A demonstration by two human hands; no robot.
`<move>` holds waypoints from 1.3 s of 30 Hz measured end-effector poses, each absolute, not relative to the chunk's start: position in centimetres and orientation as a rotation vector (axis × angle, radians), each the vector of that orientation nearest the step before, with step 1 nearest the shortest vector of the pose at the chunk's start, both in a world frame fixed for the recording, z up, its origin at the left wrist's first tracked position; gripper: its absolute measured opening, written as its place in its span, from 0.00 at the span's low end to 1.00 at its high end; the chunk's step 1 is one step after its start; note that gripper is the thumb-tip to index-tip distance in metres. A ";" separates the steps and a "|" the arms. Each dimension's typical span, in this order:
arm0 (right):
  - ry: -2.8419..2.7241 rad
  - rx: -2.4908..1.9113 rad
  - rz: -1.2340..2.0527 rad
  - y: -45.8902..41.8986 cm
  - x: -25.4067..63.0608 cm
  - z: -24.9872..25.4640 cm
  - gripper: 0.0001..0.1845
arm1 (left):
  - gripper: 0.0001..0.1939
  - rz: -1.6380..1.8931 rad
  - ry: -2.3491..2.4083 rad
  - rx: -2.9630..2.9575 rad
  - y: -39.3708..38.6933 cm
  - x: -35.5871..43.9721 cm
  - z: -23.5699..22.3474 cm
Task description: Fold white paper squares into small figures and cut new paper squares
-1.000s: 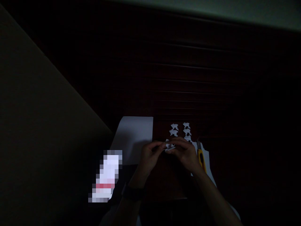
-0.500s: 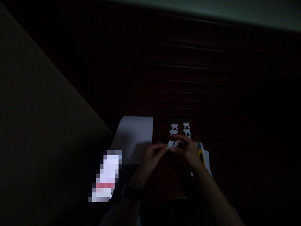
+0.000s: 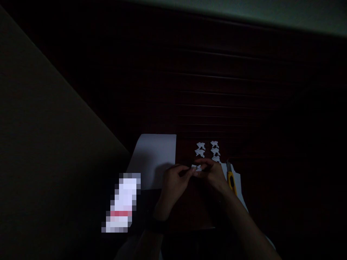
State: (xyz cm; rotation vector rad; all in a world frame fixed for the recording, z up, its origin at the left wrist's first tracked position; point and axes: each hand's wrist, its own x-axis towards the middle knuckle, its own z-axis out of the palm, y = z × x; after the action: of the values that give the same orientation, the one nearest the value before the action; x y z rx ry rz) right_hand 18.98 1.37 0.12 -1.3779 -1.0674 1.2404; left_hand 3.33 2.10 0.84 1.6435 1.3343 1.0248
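Above the dark table (image 3: pixel 189 206), both hands (image 3: pixel 191 175) pinch folded paper (image 3: pixel 196 168) between them.

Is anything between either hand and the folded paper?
Nothing visible: the left hand and right hand both have fingertips on the folded paper. The cutter lies right of them, not in between.

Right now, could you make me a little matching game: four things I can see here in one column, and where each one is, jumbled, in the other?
1. Yellow cutter
2. Dark wristband
3. Lone folded piece
4. Grouped folded pieces

A. Beyond the hands, in two lines
B. Between the fingertips of the left hand and right hand
C. On the white papers at the right
D. Around the left wrist

Pairs: 1-C, 2-D, 3-B, 4-A
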 end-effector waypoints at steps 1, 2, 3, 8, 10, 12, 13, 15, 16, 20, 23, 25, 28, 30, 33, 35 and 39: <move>-1.072 -1.399 1.235 1.4 19.0 0.0 0.23 | 0.10 1.037 1.312 1.636 2.1 3.4 0.8; -1.080 -1.408 1.231 1.4 18.9 0.0 0.23 | 0.09 1.044 1.276 1.610 2.0 3.5 0.8; -1.098 -1.409 1.227 1.3 18.8 -0.1 0.22 | 0.10 1.047 1.236 1.576 2.0 3.6 0.7; -1.261 -1.419 1.114 1.3 18.1 -0.6 0.21 | 0.08 1.047 1.176 1.507 2.0 4.0 0.1; -1.296 -1.386 1.083 1.2 18.0 -0.7 0.23 | 0.06 1.070 1.183 1.480 2.1 3.9 -0.1; -1.319 -1.317 1.135 1.2 18.0 -0.6 0.26 | 0.05 1.085 1.192 1.422 2.3 3.7 -0.3; -1.328 -1.284 1.187 1.1 18.1 -0.4 0.27 | 0.05 1.092 1.196 1.377 2.4 3.6 -0.3; -1.357 -1.238 1.308 0.9 18.3 0.2 0.25 | 0.07 1.107 1.191 1.254 2.5 3.3 -0.2; -1.384 -1.225 1.360 0.8 18.4 0.5 0.22 | 0.08 1.111 1.182 1.187 2.6 3.2 -0.2; -1.504 -1.207 1.449 0.5 18.5 1.8 0.19 | 0.09 1.120 1.089 0.994 2.4 2.9 0.1; -1.486 -1.214 1.490 0.5 18.1 1.8 0.27 | 0.08 1.093 0.969 0.932 2.1 3.1 0.4; -1.455 -1.213 1.513 0.5 17.8 1.5 0.26 | 0.08 1.053 0.899 0.912 1.9 3.2 0.6; -1.359 -1.223 1.518 0.5 17.7 1.3 0.24 | 0.11 1.046 0.872 0.901 1.8 3.5 1.0; -1.273 -1.227 1.506 0.4 17.7 1.3 0.24 | 0.13 1.058 0.884 0.887 1.8 3.6 1.3; -1.186 -1.247 1.471 0.4 17.9 1.4 0.24 | 0.16 1.034 0.880 0.878 2.0 3.5 1.4; -1.144 -1.264 1.456 0.4 18.0 1.4 0.24 | 0.17 1.017 0.918 0.916 2.0 3.4 1.4; -1.087 -1.252 1.450 0.3 18.1 1.2 0.24 | 0.17 0.989 1.015 1.104 2.0 3.5 1.2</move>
State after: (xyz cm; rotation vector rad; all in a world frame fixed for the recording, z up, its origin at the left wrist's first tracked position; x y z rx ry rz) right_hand 18.12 0.30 1.21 -1.2516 -1.0875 1.4497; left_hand 3.50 2.05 1.21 1.1042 1.0149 0.9886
